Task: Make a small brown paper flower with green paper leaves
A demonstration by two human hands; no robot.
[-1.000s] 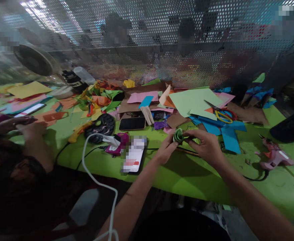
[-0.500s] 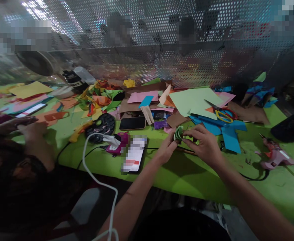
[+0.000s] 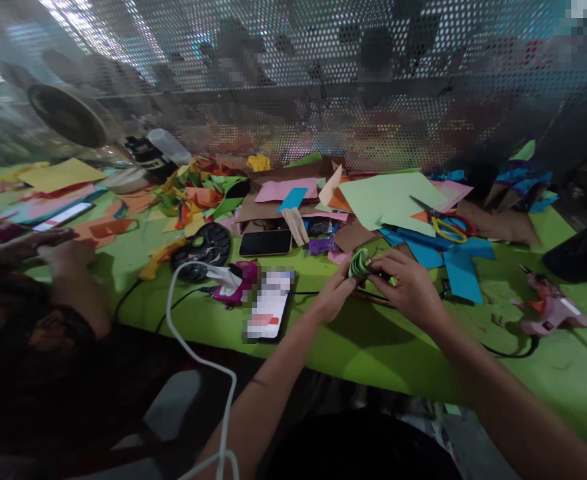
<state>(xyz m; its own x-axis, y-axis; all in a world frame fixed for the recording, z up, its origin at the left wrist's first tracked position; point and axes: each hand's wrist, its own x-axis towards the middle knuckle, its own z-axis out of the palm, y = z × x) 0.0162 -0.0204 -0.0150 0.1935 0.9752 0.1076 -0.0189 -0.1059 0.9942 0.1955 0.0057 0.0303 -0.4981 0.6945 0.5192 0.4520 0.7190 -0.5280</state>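
Between my two hands, just above the table's front part, is a coiled light green paper strip [image 3: 358,264] with several curled layers showing. My left hand [image 3: 334,296] pinches it from the left, thumb and fingers closed on its edge. From the right, the bent fingers of my right hand [image 3: 406,287] close on the other side of the coil. The inner fingertips are partly hidden. Beneath and behind the hands runs a thin brown stick or cord, only partly visible. A phone with a lit screen [image 3: 269,305] lies left of my left hand.
Yellow-handled scissors [image 3: 448,230] rest on paper sheets [image 3: 393,200] behind my hands. Right is a pink glue gun [image 3: 553,310]; left, a yellow glue gun [image 3: 161,259] and a purple power socket [image 3: 236,283] with a white cable. At far left, a co-worker's hands [image 3: 58,250] rest on the table.
The green paper coil has turned slightly and shows more of its layers. Both hands keep their grip, with the right fingers shifted a little. The view has moved slightly.
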